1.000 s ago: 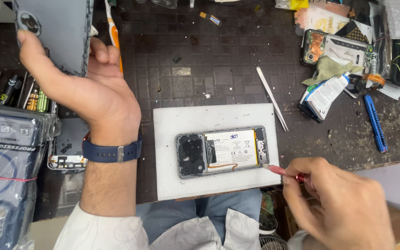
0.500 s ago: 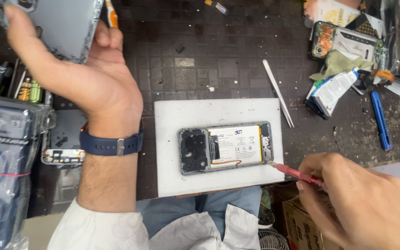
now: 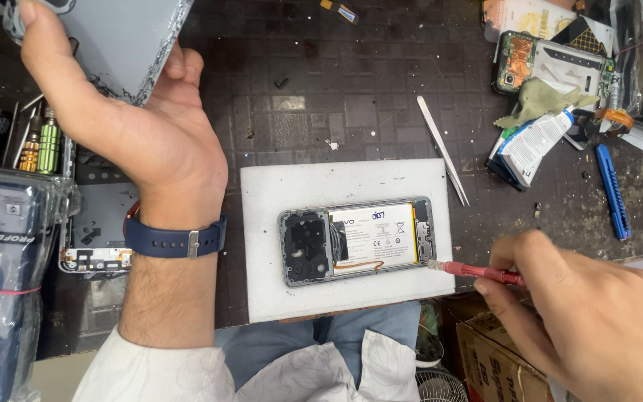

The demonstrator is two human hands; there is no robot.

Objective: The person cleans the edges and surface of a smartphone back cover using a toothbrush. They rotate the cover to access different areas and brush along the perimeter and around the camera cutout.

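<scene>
Here the left hand (image 3: pixel 139 126) is raised at the far left of the bench, its fingers and thumb clamped on a grey back cover (image 3: pixel 117 37) that is tilted and partly cut off by the top edge of the view. A dark blue wristwatch (image 3: pixel 175 240) is worn on that wrist, above a white sleeve. The right hand (image 3: pixel 589 313) is held low at the near right, closed around a red screwdriver (image 3: pixel 478 272), whose tip is set at the right end of the opened phone (image 3: pixel 356 240). The phone is laid flat, back side up, on a white foam pad (image 3: pixel 344 186) in the middle of the bench, with its battery and camera bay exposed.

Compared with a second ago, the cover has been carried a little farther up and to the left, and the screwdriver tip has been brought from the pad's edge up to the phone's right end.

Just right of the pad, metal tweezers (image 3: pixel 443 149) are laid slantwise. Farther right a blue utility knife (image 3: pixel 612 192) is seen, and at the far right corner a second opened phone (image 3: pixel 552 67) lies among clutter. A tray of small screwdrivers (image 3: pixel 35 141) is partly hidden behind the left forearm.
</scene>
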